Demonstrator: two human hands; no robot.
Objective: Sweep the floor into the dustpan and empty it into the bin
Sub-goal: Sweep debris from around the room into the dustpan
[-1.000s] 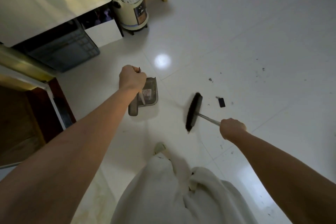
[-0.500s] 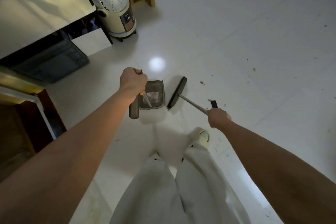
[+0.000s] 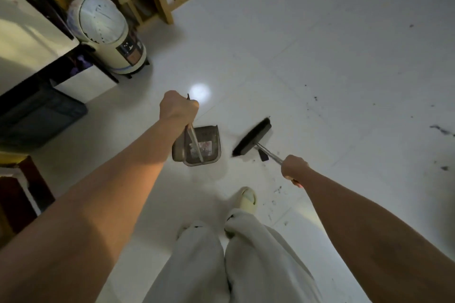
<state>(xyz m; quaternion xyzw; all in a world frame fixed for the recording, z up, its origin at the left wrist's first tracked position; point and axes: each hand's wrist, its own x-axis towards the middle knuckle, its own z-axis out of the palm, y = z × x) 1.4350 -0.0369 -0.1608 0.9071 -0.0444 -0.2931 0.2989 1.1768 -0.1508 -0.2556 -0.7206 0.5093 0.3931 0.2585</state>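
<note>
White tile floor (image 3: 307, 44), and the sweeping is still mid-way. The left hand (image 3: 178, 107) is wrapped tight round the top of the dustpan's long handle, with the dustpan (image 3: 197, 146) sitting on the floor right in front of the feet, some pale scraps already inside. The right hand (image 3: 294, 167) is closed round the metal broom handle, and the broom (image 3: 252, 138) has its head down near the floor just beside the pan, not touching it.

Next move looks like reaching the broom out to the right, where dark specks and a smudge (image 3: 442, 130) sit well apart from the pan, and dragging them back to the pan's lip. A small dark object (image 3: 263, 155) lies right under the handle too, plus crumbs near the slipper (image 3: 247, 200). The bin (image 3: 108, 34) is off by the counter (image 3: 27, 39), lid closed, so emptying comes later.

Hard to make out: lighting is dim, so whether the bristles actually touch the floor is a guess. Both sets of fingers are mostly hidden behind the knuckles. What that dark object is, no idea. The pan's front lip is also hard to see.
</note>
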